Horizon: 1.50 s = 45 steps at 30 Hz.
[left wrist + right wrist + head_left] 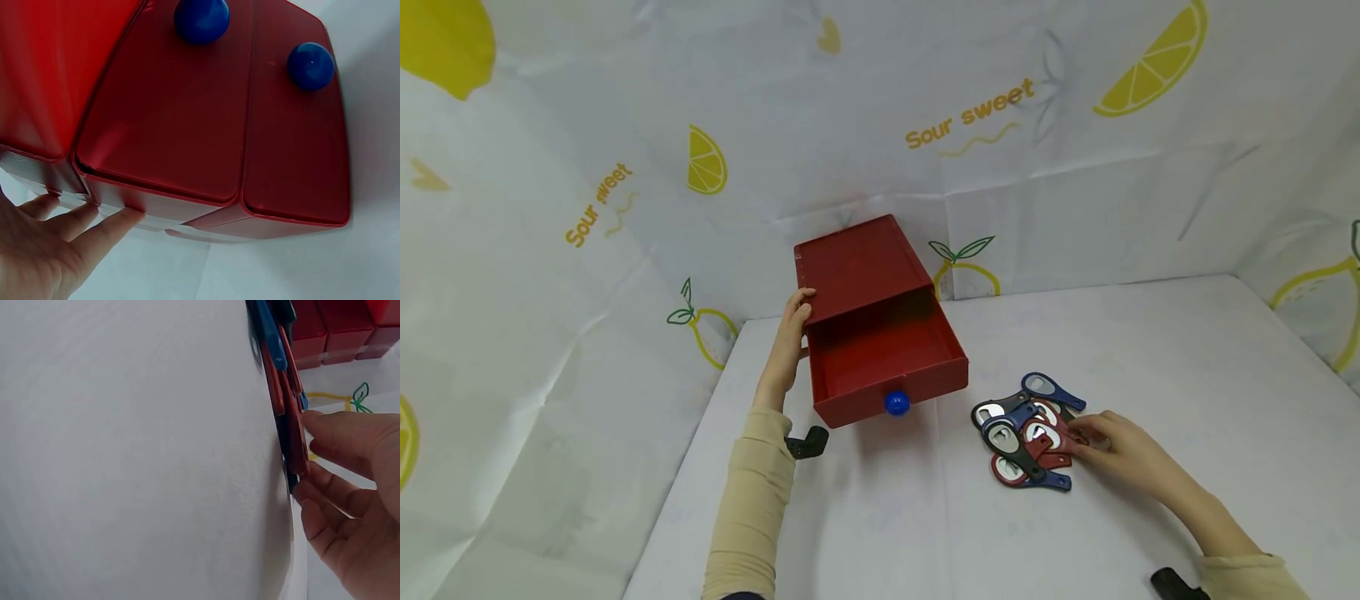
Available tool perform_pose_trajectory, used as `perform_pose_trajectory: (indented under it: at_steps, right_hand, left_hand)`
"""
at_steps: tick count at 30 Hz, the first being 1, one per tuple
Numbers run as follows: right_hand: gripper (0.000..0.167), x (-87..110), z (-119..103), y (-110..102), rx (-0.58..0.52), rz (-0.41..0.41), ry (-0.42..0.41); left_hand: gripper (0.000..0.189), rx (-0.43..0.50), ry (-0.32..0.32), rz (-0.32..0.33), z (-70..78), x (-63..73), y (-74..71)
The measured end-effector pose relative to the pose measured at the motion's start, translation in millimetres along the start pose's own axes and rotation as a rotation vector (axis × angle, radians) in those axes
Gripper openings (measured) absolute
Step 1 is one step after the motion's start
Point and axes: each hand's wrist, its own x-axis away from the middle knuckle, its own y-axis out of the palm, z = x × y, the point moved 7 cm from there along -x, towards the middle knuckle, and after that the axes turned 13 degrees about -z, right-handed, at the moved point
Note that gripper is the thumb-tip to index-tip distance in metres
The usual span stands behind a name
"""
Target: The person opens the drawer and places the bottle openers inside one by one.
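A red cabinet [861, 258] stands on the table with its top drawer [889, 342] pulled out; a blue knob [897, 403] is on the drawer's front. The drawer's floor shows bare. My left hand [787, 342] rests its straight fingers against the cabinet's left side, as the left wrist view also shows. To the right lies a pile of bottle openers [1011, 437] with round heads and red, blue and black handles, overlapping one another. At the pile's right edge, my right hand [1120, 454] pinches a red bottle opener [294, 434] by the end of its handle.
Two lower drawers with blue knobs [310, 66] are closed beneath the open one. A white cloth with lemon prints [850, 150] forms the wall behind the white table [1150, 358]. A black wrist mount [807, 442] is on the left forearm.
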Motion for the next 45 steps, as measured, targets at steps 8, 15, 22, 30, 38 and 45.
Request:
perform_pose_trajectory:
  at_steps: [8,15,22,30,38,45]
  right_hand:
    - [0.024,2.9,8,7,-0.004,-0.103,0.056]
    - [0.018,1.3,10,3,-0.01,-0.115,0.058]
    - [0.014,3.5,7,-7,0.049,-0.013,-0.01]
    - [0.021,8.0,3,-24,0.106,0.069,-0.071]
    - [0.026,13.2,-8,-39,0.066,0.173,-0.168]
    - [0.009,13.2,6,-43,0.019,0.159,0.038]
  left_hand:
    - [0.046,0.004,-0.005,-0.001,-2.3,1.1,1.2]
    - [0.044,0.008,0.011,0.016,-16.6,-10.7,-7.8]
    - [0.044,0.009,0.015,0.02,-20.5,-14.1,-10.3]
    - [0.049,-0.003,0.007,-0.007,0.7,-0.2,0.3]
    - [0.049,0.004,0.001,-0.004,1.2,-0.2,-1.5]
    - [0.049,0.009,0.009,-0.011,0.5,-0.6,0.4]
